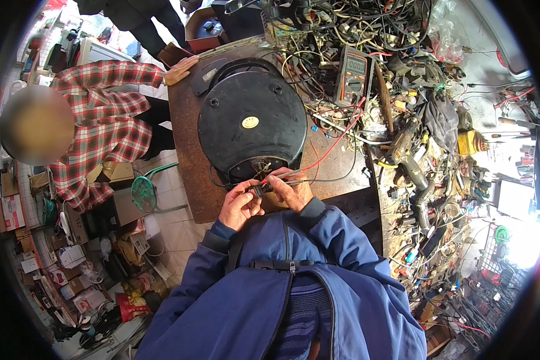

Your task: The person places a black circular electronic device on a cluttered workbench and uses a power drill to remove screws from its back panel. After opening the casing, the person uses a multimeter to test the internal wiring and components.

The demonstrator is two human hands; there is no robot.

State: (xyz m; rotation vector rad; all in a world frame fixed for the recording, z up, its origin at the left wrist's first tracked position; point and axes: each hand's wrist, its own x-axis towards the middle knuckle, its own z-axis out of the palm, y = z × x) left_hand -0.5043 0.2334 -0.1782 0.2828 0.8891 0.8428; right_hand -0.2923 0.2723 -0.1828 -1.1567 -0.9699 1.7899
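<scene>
A round black appliance rests upside down on the wooden table, with an open compartment of bunched wires at its near edge. My left hand pinches a small dark part just below that opening. My right hand is closed on meter probes, their red and black leads running toward the right, beside the same part. A multimeter with a lit display stands at the table's upper right. The exact contact of the probe tips is too small to tell.
A person in a plaid shirt stands at the left with a hand on the table; another person's dark legs are behind. Tangled cables, tools and a power drill crowd the right side. A cardboard box sits beyond the table.
</scene>
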